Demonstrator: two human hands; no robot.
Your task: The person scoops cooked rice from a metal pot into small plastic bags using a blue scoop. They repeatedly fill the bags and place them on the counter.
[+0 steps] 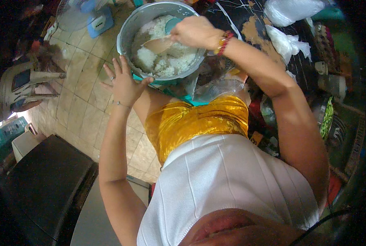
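A large round metal pot (pixel 121 46) holds white cooked rice (pixel 176 63), clumped along its near side. My right hand (pixel 195 32) is closed on a wooden paddle (pixel 158 45), whose blade lies on the rice. Just behind that hand, inside the pot, is a teal scoop-like piece (pixel 171 25); whether the hand touches it I cannot tell. My left hand (pixel 124 81) has its fingers spread against the pot's near left rim, with the thumb along the edge. Under the pot, part of a teal support (pixel 170 80) shows.
Clear plastic (pixel 217 89) lies by my lap. White plastic bags (pixel 286 43) rest on a dark, worn surface (pixel 250 12) at right. An electric fan (pixel 75 15) with a blue base stands on the tiled floor (pixel 84 70). A dark box-like piece (pixel 50 178) is at lower left.
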